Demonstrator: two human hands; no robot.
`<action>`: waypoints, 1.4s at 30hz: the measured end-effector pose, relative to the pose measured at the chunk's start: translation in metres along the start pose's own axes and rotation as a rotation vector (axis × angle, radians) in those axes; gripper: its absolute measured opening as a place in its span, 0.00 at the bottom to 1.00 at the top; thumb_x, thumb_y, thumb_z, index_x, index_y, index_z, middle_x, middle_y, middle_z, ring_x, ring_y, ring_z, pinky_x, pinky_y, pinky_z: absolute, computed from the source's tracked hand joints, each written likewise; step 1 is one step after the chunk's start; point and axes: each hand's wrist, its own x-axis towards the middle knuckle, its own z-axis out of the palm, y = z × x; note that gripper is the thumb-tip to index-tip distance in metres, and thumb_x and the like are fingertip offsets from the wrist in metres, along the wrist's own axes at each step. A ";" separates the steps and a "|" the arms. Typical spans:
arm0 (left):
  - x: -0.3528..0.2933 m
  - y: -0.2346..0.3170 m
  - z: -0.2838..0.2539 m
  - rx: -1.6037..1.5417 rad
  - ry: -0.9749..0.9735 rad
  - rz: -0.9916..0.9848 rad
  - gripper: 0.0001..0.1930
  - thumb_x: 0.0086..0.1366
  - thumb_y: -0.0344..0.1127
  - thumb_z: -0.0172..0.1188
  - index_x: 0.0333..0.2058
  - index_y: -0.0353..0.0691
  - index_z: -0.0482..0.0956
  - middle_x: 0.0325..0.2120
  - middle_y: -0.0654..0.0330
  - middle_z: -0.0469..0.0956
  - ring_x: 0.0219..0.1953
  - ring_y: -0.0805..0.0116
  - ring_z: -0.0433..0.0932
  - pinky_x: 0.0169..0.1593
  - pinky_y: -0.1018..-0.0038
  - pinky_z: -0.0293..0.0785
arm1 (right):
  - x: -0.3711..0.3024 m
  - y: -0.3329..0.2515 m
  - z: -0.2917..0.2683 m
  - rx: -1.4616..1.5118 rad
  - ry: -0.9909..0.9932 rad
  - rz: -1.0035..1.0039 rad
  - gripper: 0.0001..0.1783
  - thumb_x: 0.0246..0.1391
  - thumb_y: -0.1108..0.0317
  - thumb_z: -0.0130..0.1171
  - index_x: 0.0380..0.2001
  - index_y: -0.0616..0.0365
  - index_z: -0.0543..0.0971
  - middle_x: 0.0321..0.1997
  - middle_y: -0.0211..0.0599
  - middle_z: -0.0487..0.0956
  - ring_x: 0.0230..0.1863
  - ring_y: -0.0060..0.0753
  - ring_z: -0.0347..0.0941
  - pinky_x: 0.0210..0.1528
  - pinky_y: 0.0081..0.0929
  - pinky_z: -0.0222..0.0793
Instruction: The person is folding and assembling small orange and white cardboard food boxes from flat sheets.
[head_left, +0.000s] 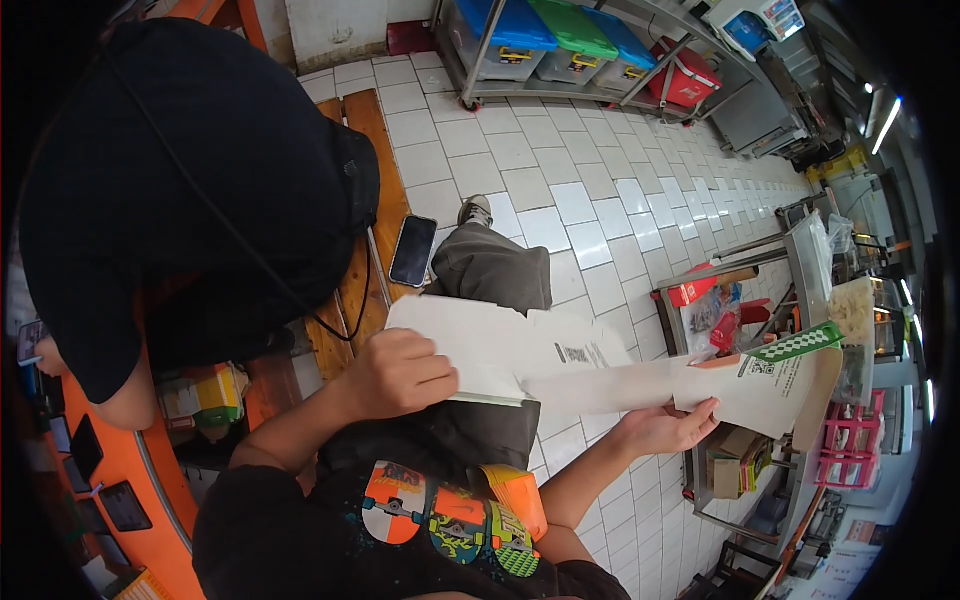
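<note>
My left hand [405, 375] is closed in a fist at the near left edge of a flat white card sheet [480, 335], which lies over my lap and bears a printed code. A pale green edge shows just below that hand. To the right, my right hand [665, 428] grips a second white printed piece [745, 395] from beneath, its fingertips curling over the near edge. A green checkered strip [795, 343] runs along this piece's far end. Between the hands a pale band is smeared by motion, so I cannot tell whether the two pieces are joined.
A person in a black top [200, 170] bends forward close on my left. On the wooden bench [370, 130] lies a phone [412, 250]. An orange table [130, 450] holds several dark devices. A metal rack [700, 470] stands right; lidded bins [500, 50] sit at the back.
</note>
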 end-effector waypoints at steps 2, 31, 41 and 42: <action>-0.017 0.001 0.009 -0.018 0.205 -0.149 0.08 0.36 0.30 0.63 0.19 0.43 0.74 0.15 0.66 0.67 0.18 0.70 0.69 0.22 0.75 0.64 | 0.000 -0.003 0.002 0.018 0.007 0.012 0.15 0.57 0.67 0.47 0.43 0.67 0.67 0.45 0.47 0.72 0.44 0.37 0.71 0.47 0.34 0.70; -0.099 0.013 0.061 -0.352 -0.539 -0.247 0.16 0.43 0.41 0.64 0.33 0.46 0.77 0.28 0.65 0.74 0.34 0.69 0.75 0.46 0.67 0.66 | -0.006 0.029 0.003 -0.068 -0.090 0.155 0.13 0.58 0.66 0.48 0.41 0.65 0.67 0.44 0.41 0.72 0.45 0.33 0.70 0.48 0.30 0.69; 0.010 -0.023 0.083 0.080 -0.189 -0.594 0.42 0.33 0.59 0.70 0.50 0.49 0.71 0.48 0.58 0.67 0.56 0.60 0.60 0.57 0.47 0.51 | -0.006 0.024 0.008 -0.059 -0.027 0.207 0.14 0.58 0.65 0.48 0.42 0.65 0.65 0.46 0.45 0.71 0.47 0.36 0.69 0.50 0.33 0.68; 0.014 -0.026 0.092 0.078 -0.187 -0.592 0.42 0.33 0.59 0.70 0.50 0.49 0.71 0.48 0.58 0.67 0.56 0.60 0.60 0.57 0.47 0.51 | -0.005 0.024 0.008 -0.057 0.000 0.197 0.15 0.58 0.65 0.48 0.42 0.65 0.65 0.46 0.45 0.71 0.48 0.37 0.69 0.51 0.34 0.67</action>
